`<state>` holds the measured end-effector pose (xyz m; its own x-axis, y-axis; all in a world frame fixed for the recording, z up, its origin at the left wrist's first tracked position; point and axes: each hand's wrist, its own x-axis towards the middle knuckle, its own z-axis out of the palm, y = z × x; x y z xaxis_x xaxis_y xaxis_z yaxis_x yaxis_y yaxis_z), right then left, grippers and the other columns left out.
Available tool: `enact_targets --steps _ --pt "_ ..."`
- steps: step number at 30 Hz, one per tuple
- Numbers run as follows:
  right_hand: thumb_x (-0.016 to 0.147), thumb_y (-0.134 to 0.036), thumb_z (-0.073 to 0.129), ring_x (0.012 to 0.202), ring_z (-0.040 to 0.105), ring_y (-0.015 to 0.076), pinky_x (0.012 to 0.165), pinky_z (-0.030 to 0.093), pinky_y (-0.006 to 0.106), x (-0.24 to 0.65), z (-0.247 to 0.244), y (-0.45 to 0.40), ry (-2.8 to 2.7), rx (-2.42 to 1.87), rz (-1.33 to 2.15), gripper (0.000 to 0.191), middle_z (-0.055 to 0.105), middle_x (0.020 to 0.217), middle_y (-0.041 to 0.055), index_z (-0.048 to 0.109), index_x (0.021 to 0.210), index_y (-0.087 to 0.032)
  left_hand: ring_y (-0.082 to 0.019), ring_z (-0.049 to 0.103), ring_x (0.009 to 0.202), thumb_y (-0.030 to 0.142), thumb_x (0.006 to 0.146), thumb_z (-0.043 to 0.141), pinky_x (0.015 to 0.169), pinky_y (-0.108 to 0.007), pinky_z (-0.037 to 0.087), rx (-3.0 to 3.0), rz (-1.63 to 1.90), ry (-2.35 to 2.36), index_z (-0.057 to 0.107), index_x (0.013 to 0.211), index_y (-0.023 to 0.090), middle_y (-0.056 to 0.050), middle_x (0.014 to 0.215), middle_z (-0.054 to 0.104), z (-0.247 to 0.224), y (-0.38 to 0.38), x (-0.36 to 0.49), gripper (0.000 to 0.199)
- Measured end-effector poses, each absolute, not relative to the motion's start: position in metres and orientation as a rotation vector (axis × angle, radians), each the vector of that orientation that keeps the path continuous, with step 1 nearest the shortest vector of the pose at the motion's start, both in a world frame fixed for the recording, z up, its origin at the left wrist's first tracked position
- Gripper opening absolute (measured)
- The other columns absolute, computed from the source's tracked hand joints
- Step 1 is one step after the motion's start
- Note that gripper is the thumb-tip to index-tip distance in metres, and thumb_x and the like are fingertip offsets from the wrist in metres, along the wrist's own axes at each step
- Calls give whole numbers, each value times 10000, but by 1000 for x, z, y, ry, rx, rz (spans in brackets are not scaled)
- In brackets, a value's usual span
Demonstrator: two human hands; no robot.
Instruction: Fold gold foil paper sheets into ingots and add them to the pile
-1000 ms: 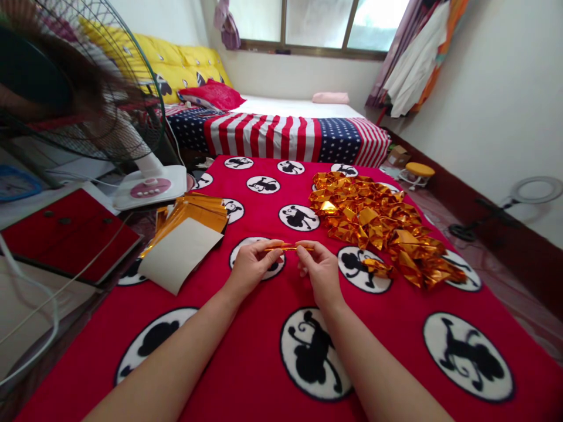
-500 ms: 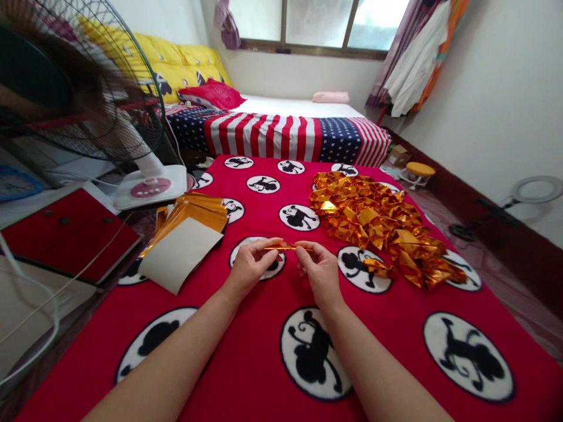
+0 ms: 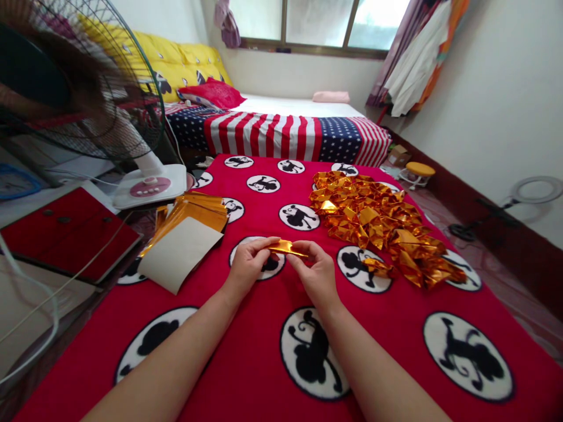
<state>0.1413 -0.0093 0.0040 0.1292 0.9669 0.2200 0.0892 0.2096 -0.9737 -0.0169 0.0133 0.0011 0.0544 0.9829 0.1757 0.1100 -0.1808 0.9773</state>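
Observation:
A narrow folded strip of gold foil paper (image 3: 285, 247) is stretched between my two hands, just above the red blanket (image 3: 246, 357). My left hand (image 3: 251, 262) pinches its left end between thumb and fingers. At the other end, my right hand (image 3: 315, 271) has thumb and fingers closed on the strip. To the left lies a stack of flat gold foil sheets (image 3: 200, 206), with a pale sheet (image 3: 180, 253) in front. On the right is a heap of folded gold foil pieces (image 3: 365, 211); one small piece (image 3: 377, 268) lies at its near edge.
A running fan (image 3: 152, 179) stands at the left, beside a dark red panel (image 3: 65, 234) and a white cable (image 3: 53, 328). Beyond the blanket is a bed with a striped and starred cover (image 3: 268, 133). A yellow stool (image 3: 420, 170) and a ring-shaped stand (image 3: 510, 202) are at the right.
The foil strip has turned so that its broad shiny face shows, where before only a thin edge did. My right fingers have shifted slightly; both hands stay in nearly the same place.

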Motion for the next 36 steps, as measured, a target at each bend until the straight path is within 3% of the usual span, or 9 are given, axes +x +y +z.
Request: enact_targets --steps 5,18,21,27,36 --pt "781 -279 701 821 686 188 761 533 294 140 3 -10 -1372 -1223 773 199 727 896 45 656 956 -194 -169 688 770 171 792 591 716 -260 526 1852 1222 1224 769 984 195 -60 901 761 5 7 -11 263" --pt "816 -240 604 650 627 165 635 480 278 159 -2 -1 -1465 -1334 560 140 725 783 36 730 852 -192 -183 696 809 198 865 536 753 -275 514 2017 1205 1451 735 1042 183 -69 932 764 3 10 -17 267" --pt "816 -224 586 620 604 158 618 456 270 160 -2 0 -1522 -1345 481 137 700 726 24 718 801 -192 -213 683 881 218 886 498 791 -295 496 2159 1078 1639 708 1047 161 -97 984 747 4 11 -16 271" --pt "855 -226 539 666 614 168 643 409 269 162 2 3 -1709 -1496 303 170 707 776 37 703 818 -199 -218 649 792 235 924 403 672 -288 435 2455 634 1899 665 811 171 -100 822 708 11 10 -14 292" --pt "924 -229 479 688 596 163 615 286 293 161 13 6 -2074 -1720 25 248 678 772 42 636 735 -200 -229 653 794 296 967 340 650 -294 405 2588 463 1783 679 854 158 -117 860 718 13 15 -18 383"
